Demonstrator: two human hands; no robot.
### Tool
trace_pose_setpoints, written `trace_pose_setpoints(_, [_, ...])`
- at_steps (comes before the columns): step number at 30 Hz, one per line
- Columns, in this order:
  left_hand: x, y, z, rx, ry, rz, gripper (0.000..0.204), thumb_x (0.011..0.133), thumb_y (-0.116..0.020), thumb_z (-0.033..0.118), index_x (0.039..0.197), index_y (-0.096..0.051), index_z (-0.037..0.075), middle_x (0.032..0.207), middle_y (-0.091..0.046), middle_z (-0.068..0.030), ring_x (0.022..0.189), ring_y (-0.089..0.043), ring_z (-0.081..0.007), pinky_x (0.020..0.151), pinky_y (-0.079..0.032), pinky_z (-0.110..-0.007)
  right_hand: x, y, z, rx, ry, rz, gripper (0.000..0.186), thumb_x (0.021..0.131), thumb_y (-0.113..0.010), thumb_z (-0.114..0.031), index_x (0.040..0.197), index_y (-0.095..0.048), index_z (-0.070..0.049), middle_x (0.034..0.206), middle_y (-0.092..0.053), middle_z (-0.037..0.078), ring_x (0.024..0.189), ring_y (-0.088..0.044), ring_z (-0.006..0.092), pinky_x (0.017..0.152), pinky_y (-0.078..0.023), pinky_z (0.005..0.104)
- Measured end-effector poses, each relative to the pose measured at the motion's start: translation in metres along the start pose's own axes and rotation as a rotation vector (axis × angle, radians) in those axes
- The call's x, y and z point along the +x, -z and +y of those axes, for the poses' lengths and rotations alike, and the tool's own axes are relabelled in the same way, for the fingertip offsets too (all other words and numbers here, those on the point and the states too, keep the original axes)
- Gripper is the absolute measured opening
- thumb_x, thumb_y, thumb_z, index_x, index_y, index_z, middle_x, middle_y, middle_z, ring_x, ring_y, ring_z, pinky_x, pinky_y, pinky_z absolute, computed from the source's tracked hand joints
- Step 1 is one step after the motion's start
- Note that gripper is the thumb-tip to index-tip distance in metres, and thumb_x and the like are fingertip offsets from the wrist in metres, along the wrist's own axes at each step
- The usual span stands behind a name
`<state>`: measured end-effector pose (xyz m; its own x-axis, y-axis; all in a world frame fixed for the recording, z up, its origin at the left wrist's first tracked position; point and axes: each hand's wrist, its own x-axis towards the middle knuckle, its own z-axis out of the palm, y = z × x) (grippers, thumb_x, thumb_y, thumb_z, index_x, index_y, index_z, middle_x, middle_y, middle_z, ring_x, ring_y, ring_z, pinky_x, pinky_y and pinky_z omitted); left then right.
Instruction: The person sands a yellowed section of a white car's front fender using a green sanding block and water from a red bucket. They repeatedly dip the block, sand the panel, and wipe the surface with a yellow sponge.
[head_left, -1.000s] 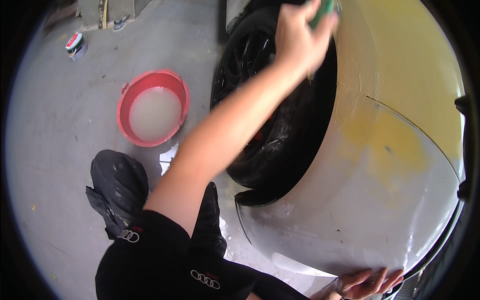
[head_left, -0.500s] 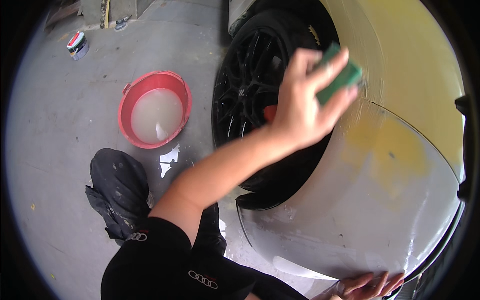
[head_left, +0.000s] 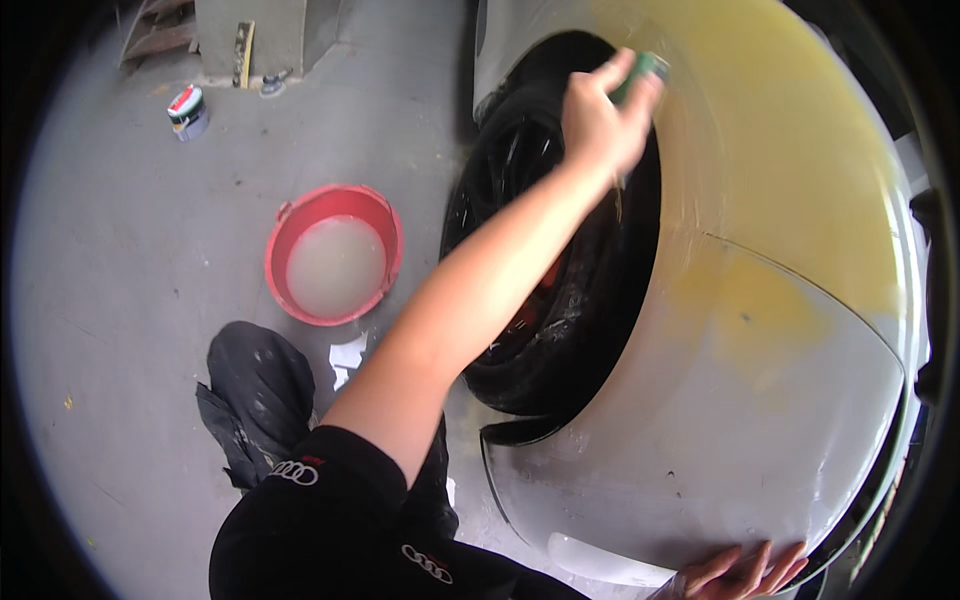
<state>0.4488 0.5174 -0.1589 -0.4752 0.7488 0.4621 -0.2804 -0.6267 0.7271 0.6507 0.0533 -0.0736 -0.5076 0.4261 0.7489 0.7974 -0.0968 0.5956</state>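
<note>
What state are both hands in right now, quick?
Left hand: closed on a green block.
Right hand: open, fingers resting at the edge of the grey car panel.

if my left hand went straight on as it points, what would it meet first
Probably the yellowish car panel beyond the green block in the left hand; depth is unclear, so the block may already touch it.
</note>
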Motion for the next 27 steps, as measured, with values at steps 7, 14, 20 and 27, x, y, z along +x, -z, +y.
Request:
trace_pose_setpoints(7, [-0.075,0.028,0.029,0.022,-0.189,-0.068,0.052,0.099,-0.08,0.019,0.145,-0.066,0.0,0.113,-0.073,-0.0138,0.105,-0.068,-0.021,0.107,-0.05,-0.04,0.004,0.007,0.008,0.031,-0.03,0.019,0.039,0.101,-0.069,-0.039,0.127,-0.077,-0.012,0.157,-0.058,0.021,0.155,-0.041,0.0397,0.13,-0.022,0.0599])
trace_pose_setpoints(14, [0.031,-0.005,0.004,-0.039,0.095,0.025,0.054,0.098,-0.079,0.03,0.139,-0.069,-0.004,0.119,-0.077,-0.0253,0.105,-0.076,-0.0219,0.095,-0.057,-0.037,-0.012,0.007,0.006,0.052,0.145,-0.041,0.038,0.101,-0.069,-0.037,0.126,-0.073,-0.01,0.164,-0.05,0.021,0.161,-0.03,0.0376,0.131,-0.014,0.0593])
trace_pose_setpoints(20, [-0.088,0.03,0.05,0.041,-0.3,-0.131,0.056,0.099,-0.079,0.015,0.151,-0.062,0.004,0.118,-0.069,-0.0119,0.112,-0.064,-0.0223,0.103,-0.051,-0.038,-0.01,0.015,0.012,-0.044,-0.172,-0.203,0.033,0.101,-0.069,-0.034,0.122,-0.073,-0.009,0.163,-0.05,0.023,0.161,-0.03,0.0379,0.131,-0.015,0.0598])
trace_pose_setpoints(27, [-0.029,0.001,0.057,-0.038,-0.224,-0.103,0.06,0.095,-0.084,0.016,0.147,-0.063,-0.004,0.128,-0.069,-0.0238,0.113,-0.07,-0.023,0.097,-0.057,-0.037,-0.002,0.029,0.01,-0.086,-0.042,-0.068,0.035,0.105,-0.06,-0.021,0.134,-0.07,-0.003,0.157,-0.055,0.028,0.151,-0.043,0.0495,0.127,-0.027,0.0676])
